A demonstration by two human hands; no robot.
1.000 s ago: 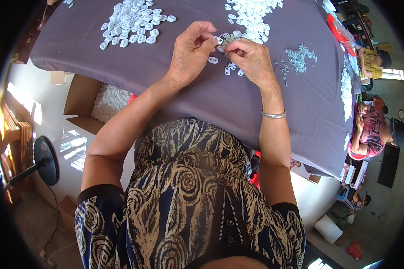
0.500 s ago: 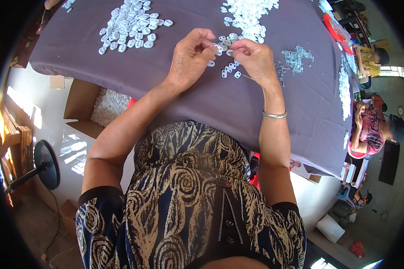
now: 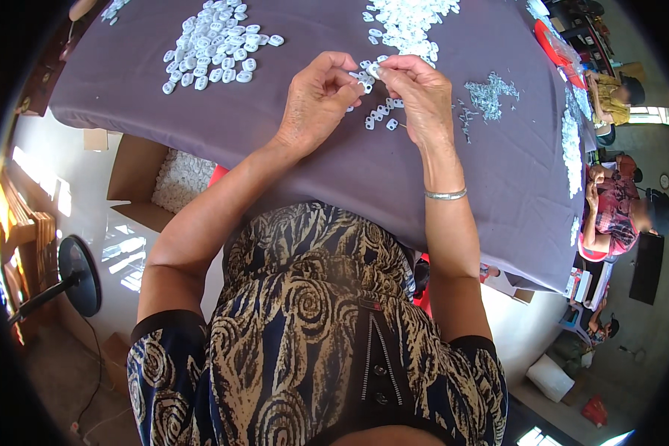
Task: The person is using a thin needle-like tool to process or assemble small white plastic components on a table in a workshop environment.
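Observation:
My left hand [image 3: 316, 100] is above the tablecloth, thumb and forefinger pinched on a small white plastic piece [image 3: 366, 88] with holes in it. Close beside it, my right hand [image 3: 424, 93] pinches a white oval plastic piece [image 3: 374, 70]. The two pieces are almost together; whether they touch I cannot tell. Under and behind my fingers lie more loose white pieces. A short row of small white pieces with holes [image 3: 380, 113] lies just below my hands, with one single piece [image 3: 392, 125] next to it.
White oval pieces [image 3: 215, 48] are heaped at the left, another white heap [image 3: 416, 30] at the far middle. Small metal-looking pins [image 3: 490, 97] lie right. A cardboard box [image 3: 134, 175] of white bits stands below the table edge, near a black fan [image 3: 79, 275]. People [image 3: 613, 208] sit at right.
My right hand has moved slightly up and left, bringing a white oval piece nearer my left fingers. The left hand has barely shifted.

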